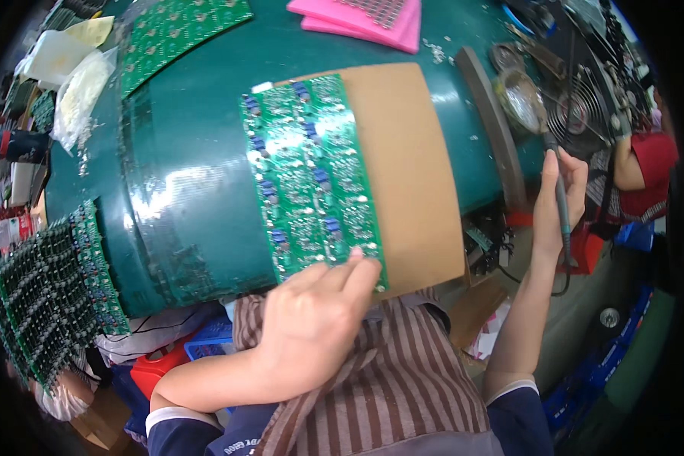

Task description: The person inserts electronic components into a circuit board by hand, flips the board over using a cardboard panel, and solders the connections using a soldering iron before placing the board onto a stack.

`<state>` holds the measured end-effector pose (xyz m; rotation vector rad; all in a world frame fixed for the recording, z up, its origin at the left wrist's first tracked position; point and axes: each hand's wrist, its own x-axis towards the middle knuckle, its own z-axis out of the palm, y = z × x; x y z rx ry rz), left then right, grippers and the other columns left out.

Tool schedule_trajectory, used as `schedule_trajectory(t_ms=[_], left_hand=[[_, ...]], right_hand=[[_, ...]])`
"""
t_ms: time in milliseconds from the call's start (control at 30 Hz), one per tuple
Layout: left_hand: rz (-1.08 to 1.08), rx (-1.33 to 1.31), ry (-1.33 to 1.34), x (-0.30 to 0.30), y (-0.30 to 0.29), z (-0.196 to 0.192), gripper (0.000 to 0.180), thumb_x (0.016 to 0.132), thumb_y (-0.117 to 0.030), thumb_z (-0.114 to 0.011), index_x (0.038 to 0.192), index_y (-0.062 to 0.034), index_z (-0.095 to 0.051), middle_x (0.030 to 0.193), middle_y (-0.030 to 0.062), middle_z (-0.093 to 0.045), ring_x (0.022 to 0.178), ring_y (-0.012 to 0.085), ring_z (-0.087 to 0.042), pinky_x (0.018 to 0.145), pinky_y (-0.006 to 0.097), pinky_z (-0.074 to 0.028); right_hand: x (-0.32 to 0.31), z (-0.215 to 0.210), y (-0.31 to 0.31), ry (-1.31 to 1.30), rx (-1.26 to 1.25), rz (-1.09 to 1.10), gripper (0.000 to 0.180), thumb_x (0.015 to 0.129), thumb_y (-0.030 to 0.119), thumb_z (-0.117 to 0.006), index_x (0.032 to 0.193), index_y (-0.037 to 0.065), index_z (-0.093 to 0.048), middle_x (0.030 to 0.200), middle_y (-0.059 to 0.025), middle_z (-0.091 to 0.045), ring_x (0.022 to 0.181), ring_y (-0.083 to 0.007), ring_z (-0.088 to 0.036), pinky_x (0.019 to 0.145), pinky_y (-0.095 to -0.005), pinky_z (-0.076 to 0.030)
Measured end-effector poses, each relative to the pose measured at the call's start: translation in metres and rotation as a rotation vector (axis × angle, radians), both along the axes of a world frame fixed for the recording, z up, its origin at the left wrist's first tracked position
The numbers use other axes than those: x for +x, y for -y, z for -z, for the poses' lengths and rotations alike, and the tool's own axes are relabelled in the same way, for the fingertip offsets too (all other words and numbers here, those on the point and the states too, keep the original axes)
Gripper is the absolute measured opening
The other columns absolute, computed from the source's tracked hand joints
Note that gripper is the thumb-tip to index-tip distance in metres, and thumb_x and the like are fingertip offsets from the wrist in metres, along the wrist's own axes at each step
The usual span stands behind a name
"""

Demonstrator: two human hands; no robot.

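A green circuit board panel (304,175), with two columns of blue components, lies on a brown cardboard sheet (414,167). My left hand (304,327) rests on the panel's near end, its fingers curled together; whatever is under them is hidden. Off to the right, my right hand (546,209) grips a soldering iron (563,209) like a pen. The iron points away from me, its front end beside a round tin (521,102). A cable hangs from the back of its handle.
A dark bar (494,125) edges the green table at right, near a coiled iron stand (577,114). Stacked boards (49,292) stand at left. Another green panel (178,38) and pink foam (361,26) lie at the back. A co-worker's red sleeve (653,159) shows far right.
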<state>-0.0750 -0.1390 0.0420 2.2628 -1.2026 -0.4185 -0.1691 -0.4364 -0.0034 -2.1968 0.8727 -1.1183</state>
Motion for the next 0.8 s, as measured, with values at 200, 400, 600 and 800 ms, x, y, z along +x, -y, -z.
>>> schedule_trajectory(t_ms=[200,400,600,800], left_hand=[[-0.215,-0.090,-0.085,0.049,-0.002,-0.008,0.013,0.088,-0.001,-0.063,0.100,-0.0021,-0.061,0.074,0.0125,-0.064,0.062,0.0263,-0.062,0.057,0.035,-0.050],[-0.384,-0.283,0.487,0.136,0.004,0.013,0.007,0.079,-0.004,-0.068,0.084,-0.0061,-0.063,0.071,0.0115,-0.063,0.062,0.0292,-0.057,0.056,0.038,-0.046],[-0.390,-0.332,0.343,0.133,0.016,0.032,0.014,0.073,-0.002,-0.073,0.082,-0.0050,-0.062,0.071,0.0069,-0.062,0.060,0.0244,-0.055,0.056,0.035,-0.045],[-0.394,-0.300,0.347,0.133,0.017,0.039,0.016,0.071,0.000,-0.075,0.081,-0.0044,-0.065,0.073,0.0052,-0.065,0.058,0.0214,-0.055,0.053,0.033,-0.045]], right_hand=[[0.044,-0.017,-0.067,0.042,0.133,-0.145,0.014,0.091,0.008,-0.064,0.100,-0.001,-0.058,0.088,-0.0041,-0.061,0.079,-0.0073,-0.057,0.071,-0.0216,-0.046],[0.093,-0.035,-0.127,0.016,0.319,-0.596,0.015,0.084,0.002,-0.066,0.096,-0.002,-0.057,0.077,-0.0100,-0.061,0.070,-0.0137,-0.060,0.064,-0.0246,-0.048],[0.116,-0.024,-0.130,-0.010,0.181,-0.655,0.018,0.076,0.003,-0.070,0.088,-0.005,-0.058,0.070,-0.0113,-0.061,0.059,-0.0161,-0.058,0.054,-0.0259,-0.046],[0.121,-0.021,-0.131,-0.012,0.263,-0.656,0.017,0.076,0.003,-0.069,0.087,-0.005,-0.058,0.070,-0.0122,-0.061,0.060,-0.0173,-0.058,0.055,-0.0264,-0.046]])
